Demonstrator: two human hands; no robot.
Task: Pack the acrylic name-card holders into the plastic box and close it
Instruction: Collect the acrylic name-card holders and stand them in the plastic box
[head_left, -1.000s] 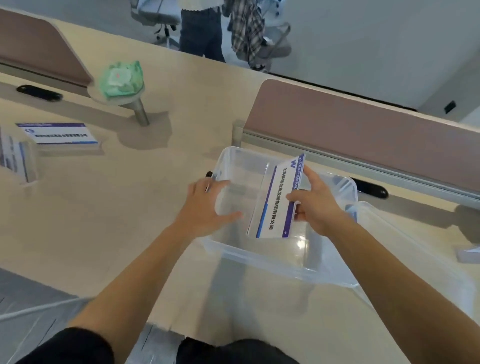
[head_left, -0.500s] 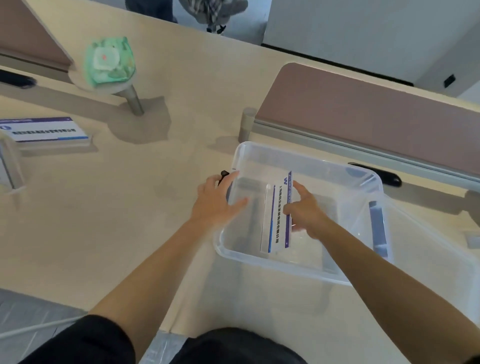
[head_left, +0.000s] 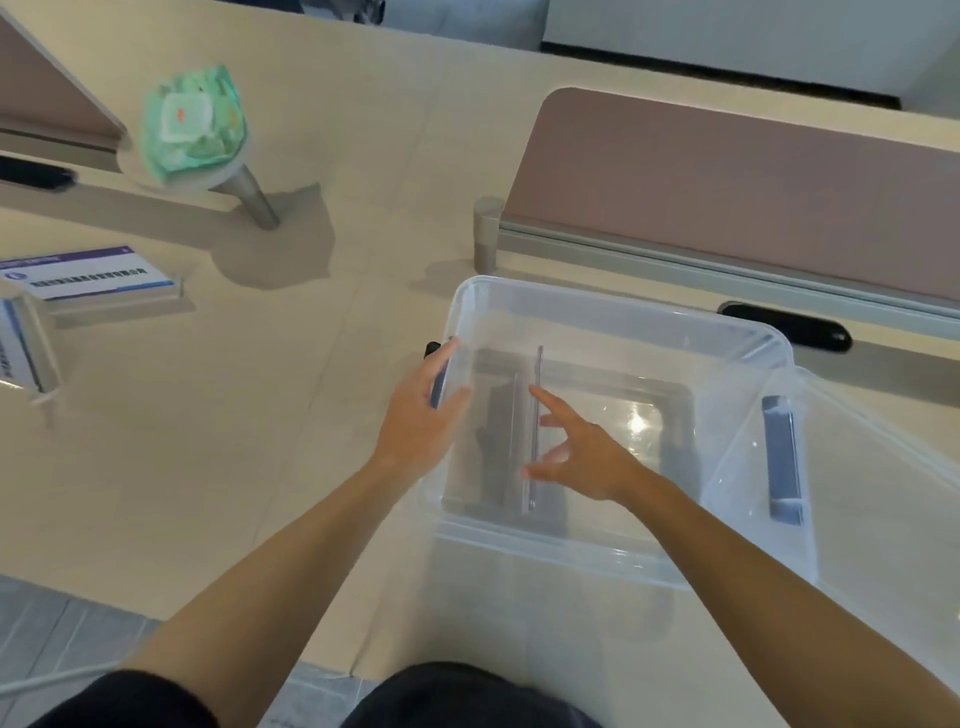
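Name-card holder (head_left: 532, 431) stands on edge inside the plastic box (head_left: 613, 312), near its left wall. Two more holders (head_left: 78, 273) lie on the worktop (head_left: 260, 415) far left; the lid (head_left: 883, 493) is off. Packing appears barely begun. Right hand (head_left: 582, 457) fingers (head_left: 545, 402) spread, touching the holder. Left hand (head_left: 421, 415) grips the box wall.

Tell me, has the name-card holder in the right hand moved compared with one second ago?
Yes. The name-card holder went down from above the rim of the plastic box to the box floor, standing on edge. The right hand is open beside it.
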